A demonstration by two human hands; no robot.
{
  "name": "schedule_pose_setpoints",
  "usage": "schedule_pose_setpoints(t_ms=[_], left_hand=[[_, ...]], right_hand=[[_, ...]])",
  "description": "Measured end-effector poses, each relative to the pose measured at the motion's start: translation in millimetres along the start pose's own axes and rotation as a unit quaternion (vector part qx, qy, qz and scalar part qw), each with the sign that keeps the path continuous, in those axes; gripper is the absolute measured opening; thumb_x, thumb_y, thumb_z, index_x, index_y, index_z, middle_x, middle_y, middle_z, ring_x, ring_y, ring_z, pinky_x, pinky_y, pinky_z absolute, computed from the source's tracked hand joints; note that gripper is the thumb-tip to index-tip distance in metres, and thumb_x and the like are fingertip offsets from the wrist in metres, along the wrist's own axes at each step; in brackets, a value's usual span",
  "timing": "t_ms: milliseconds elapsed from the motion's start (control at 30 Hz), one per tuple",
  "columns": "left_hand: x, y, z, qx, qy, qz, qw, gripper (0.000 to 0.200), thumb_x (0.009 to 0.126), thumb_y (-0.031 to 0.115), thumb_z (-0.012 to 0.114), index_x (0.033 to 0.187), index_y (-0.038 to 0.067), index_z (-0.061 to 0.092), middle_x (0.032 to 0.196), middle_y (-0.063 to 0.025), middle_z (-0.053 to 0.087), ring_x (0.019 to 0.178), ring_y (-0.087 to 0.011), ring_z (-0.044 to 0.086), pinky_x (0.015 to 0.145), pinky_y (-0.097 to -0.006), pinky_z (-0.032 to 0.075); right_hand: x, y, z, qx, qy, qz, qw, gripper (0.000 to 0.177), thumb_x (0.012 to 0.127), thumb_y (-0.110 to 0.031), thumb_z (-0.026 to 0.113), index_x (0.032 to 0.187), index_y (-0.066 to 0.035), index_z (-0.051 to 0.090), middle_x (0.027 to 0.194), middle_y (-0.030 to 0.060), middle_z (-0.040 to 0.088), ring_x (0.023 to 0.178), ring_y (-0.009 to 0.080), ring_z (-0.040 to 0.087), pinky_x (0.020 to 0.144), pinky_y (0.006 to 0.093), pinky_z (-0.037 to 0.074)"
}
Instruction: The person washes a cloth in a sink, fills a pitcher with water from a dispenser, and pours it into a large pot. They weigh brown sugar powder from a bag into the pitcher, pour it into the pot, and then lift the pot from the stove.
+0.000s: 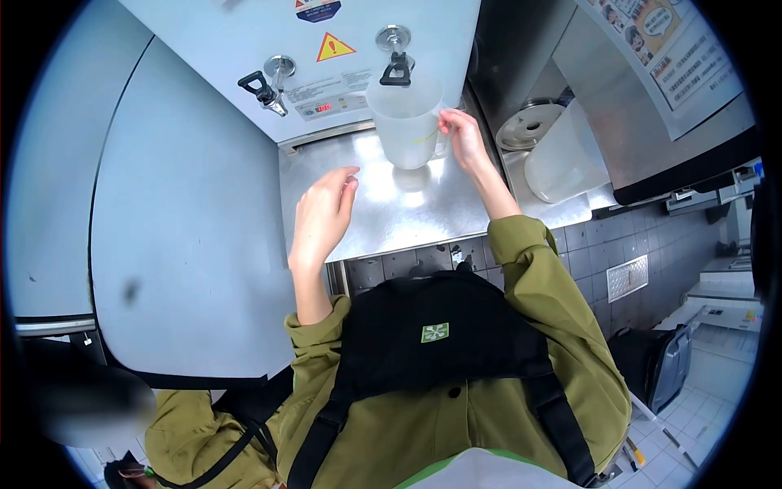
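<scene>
My right hand (pixel 464 138) is closed on the handle of a frosted plastic pitcher (pixel 407 134). The pitcher is below the right-hand tap (pixel 397 69) of a pale water boiler (pixel 204 37), and its rim overlaps the tap's black lever in this view. My left hand (pixel 322 212) holds nothing; its fingers reach toward the pitcher, a short way to its left, above the shiny steel counter (pixel 366 224). A second tap (pixel 267 90) with a black lever sticks out at the boiler's left, near a small red display (pixel 323 107).
Right of the counter, another frosted container (pixel 566 159) leans by a round metal lid (pixel 531 126). A grey cabinet panel (pixel 179 220) stands close on the left. Behind me are a black bin (pixel 652 367) and a person in an olive shirt (pixel 199 440).
</scene>
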State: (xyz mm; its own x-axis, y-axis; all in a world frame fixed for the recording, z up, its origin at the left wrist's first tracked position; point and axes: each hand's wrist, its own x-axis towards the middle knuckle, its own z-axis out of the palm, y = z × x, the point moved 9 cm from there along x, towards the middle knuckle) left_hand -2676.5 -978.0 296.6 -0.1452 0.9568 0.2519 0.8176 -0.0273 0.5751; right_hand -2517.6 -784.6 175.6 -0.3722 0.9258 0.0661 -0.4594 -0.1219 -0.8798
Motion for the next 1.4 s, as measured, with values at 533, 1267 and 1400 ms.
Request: schedule_pose_setpoints(t_ms=[533, 1267, 1400], left_hand=[[32.5, 38.8, -21.2, 0.043, 0.148, 0.132, 0.979, 0.006, 0.076, 0.010, 0.057, 0.081, 0.006, 0.060, 0.077, -0.0069, 0.059, 0.071, -0.0246, 0.057, 0.060, -0.0327, 0.045], [122.7, 82.5, 42.2, 0.342, 0.151, 0.328, 0.868, 0.012, 0.061, 0.008, 0.061, 0.068, 0.006, 0.052, 0.066, -0.0031, 0.049, 0.062, -0.0170, 0.054, 0.053, -0.0281, 0.044], [118.2, 89.1, 44.8, 0.371, 0.159, 0.355, 0.843, 0.008, 0.057, 0.006, 0.057, 0.064, 0.006, 0.053, 0.064, -0.0036, 0.050, 0.064, -0.0157, 0.054, 0.054, -0.0253, 0.045]], right_hand=[[-0.8, -4.4, 3.9, 0.004, -0.008, -0.004, 1.000, 0.017, 0.079, -0.012, 0.054, 0.064, -0.003, 0.053, 0.063, 0.0008, 0.049, 0.060, 0.0081, 0.042, 0.062, 0.0209, 0.032], [-4.1, -6.8, 8.5, 0.017, -0.008, 0.004, 1.000, 0.018, 0.079, -0.013, 0.054, 0.066, -0.001, 0.053, 0.064, 0.0018, 0.048, 0.062, 0.0092, 0.040, 0.063, 0.0216, 0.032], [-2.2, -8.3, 9.6, 0.009, -0.010, 0.002, 1.000, 0.018, 0.079, -0.013, 0.054, 0.064, -0.004, 0.051, 0.062, -0.0003, 0.047, 0.061, 0.0079, 0.040, 0.063, 0.0211, 0.032]])
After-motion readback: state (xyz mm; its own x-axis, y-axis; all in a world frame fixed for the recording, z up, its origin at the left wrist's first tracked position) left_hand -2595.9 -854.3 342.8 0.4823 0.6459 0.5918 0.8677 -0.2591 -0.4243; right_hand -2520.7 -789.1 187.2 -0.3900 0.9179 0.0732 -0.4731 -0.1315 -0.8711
